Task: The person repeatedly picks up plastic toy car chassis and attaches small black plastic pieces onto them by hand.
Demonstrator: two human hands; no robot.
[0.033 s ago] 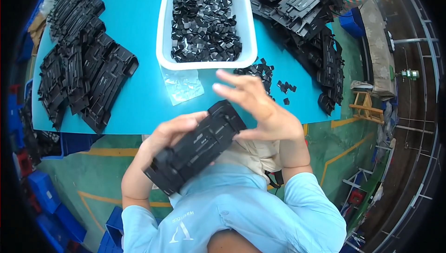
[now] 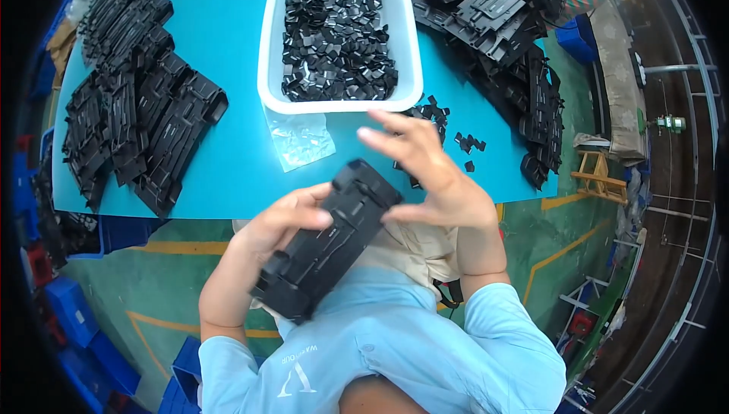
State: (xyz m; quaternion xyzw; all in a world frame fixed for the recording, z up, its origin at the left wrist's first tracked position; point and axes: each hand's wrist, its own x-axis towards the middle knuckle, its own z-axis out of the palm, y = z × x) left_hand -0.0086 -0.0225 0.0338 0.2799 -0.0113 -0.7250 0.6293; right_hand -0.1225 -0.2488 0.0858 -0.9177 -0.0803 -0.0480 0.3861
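Note:
A long black moulded plastic part (image 2: 334, 247) is tilted in front of my body, above my lap and off the table's near edge. My left hand (image 2: 285, 220) grips its left side, the thumb pressed on the upper face and the other fingers hidden beneath. On the part's right side my right hand (image 2: 440, 182) is open, its fingers spread toward the table. The right thumb tip lies at the part's edge; whether it touches cannot be told. A white tub (image 2: 266, 72) of small black plastic pieces (image 2: 338, 45) stands ahead, with more loose pieces (image 2: 433, 114) beside it.
Similar black parts are piled on the blue table (image 2: 213, 163), in a left stack (image 2: 163, 129) and a right heap (image 2: 497, 23). A clear plastic bag (image 2: 300, 140) lies partly under the tub. Blue crates (image 2: 72, 311) stand on the floor at left.
The black part has turned a little more upright in my left hand, and the left thumb has come onto its face. My right hand has shifted slightly, fingers still spread.

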